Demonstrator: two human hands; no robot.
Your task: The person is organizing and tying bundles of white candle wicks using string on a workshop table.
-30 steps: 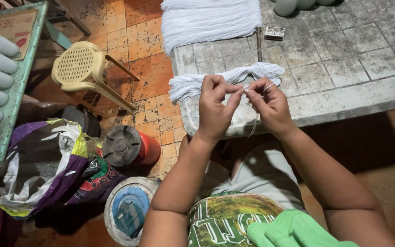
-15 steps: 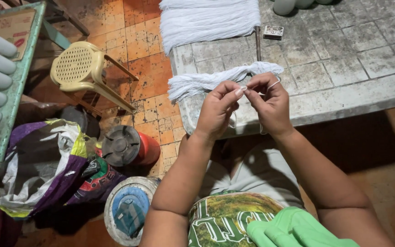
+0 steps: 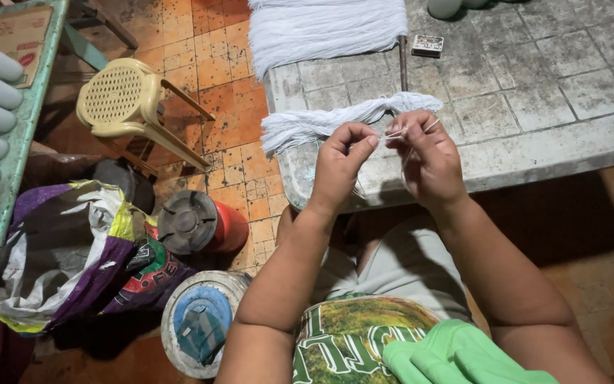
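Observation:
My left hand and my right hand are raised side by side over the near edge of a stained tiled table. Between their fingertips runs a thin white string; the right hand has it looped around a finger, and the left hand pinches its other end. Just behind the hands lies a small bundle of white strings, its end hanging off the table's left corner. A larger sheet of white strings lies farther back.
A metal rod and a small box lie on the table. A yellow plastic stool, a red canister, a round tin and a crumpled sack crowd the orange tiled floor on the left. Green cloth rests on my lap.
Both hands drifted slightly up and right while working the string; the left thumb and finger moved a little apart from the right hand, drawing the string out between them.

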